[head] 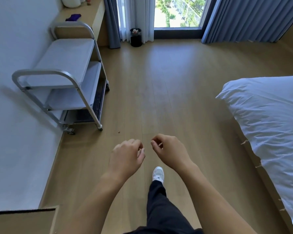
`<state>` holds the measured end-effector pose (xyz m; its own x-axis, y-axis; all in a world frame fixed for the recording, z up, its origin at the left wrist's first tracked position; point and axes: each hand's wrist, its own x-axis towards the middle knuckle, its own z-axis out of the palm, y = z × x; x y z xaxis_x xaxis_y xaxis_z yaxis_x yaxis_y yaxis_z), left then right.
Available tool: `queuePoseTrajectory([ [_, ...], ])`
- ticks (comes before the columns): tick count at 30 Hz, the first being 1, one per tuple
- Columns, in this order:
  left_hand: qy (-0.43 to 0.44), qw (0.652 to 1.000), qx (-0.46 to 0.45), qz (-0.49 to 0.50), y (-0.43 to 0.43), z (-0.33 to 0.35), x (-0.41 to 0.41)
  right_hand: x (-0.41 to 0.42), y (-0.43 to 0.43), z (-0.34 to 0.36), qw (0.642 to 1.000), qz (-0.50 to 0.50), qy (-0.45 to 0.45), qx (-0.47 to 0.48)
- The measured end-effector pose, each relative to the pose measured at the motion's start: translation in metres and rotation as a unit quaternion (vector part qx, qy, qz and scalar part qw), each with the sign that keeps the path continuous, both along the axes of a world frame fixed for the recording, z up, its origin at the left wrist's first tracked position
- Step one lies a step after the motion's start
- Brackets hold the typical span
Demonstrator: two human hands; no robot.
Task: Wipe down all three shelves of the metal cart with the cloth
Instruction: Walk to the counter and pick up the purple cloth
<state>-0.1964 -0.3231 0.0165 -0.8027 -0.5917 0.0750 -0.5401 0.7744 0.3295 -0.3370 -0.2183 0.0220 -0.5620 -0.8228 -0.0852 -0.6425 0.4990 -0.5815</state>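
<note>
Bare floor point(159, 81) runs up the middle; the cart point(66, 78) crowds the left wall, the bed point(269, 124) blocks right.

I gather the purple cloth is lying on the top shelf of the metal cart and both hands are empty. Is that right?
Not quite. The head view shows the purple cloth lying on the wooden ledge beyond the metal cart, not on its top shelf. The rest holds: the left hand and the right hand are both empty.

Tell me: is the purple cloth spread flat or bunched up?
Bunched up: the purple cloth is a lumpy heap on the wooden ledge behind the metal cart.
</note>
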Motion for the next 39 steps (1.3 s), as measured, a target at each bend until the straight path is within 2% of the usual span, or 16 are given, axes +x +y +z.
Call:
queuePoseTrajectory([
  [11, -0.003, 0.999, -0.020, 0.042, -0.163, 0.033, -0.176, -0.188, -0.174, 0.021, 0.999, 0.027, 0.014, 0.019],
  [17, -0.026, 0.997, 0.048, 0.054, -0.228, 0.026, -0.229, -0.241, -0.247, 0.018, 0.999, 0.028, -0.031, 0.012],
  [22, -0.036, 0.995, 0.078, 0.050, -0.308, 0.012, -0.281, -0.292, -0.320, 0.009, 0.999, 0.029, -0.027, 0.035],
  [33, -0.037, 0.996, 0.079, 0.011, -0.517, 0.018, -0.407, -0.406, -0.516, 0.019, 0.998, -0.014, 0.000, 0.060],
  [39, -0.038, 0.996, 0.084, 0.005, -0.592, 0.015, -0.457, -0.457, -0.594, 0.018, 0.998, -0.030, -0.004, 0.060],
])
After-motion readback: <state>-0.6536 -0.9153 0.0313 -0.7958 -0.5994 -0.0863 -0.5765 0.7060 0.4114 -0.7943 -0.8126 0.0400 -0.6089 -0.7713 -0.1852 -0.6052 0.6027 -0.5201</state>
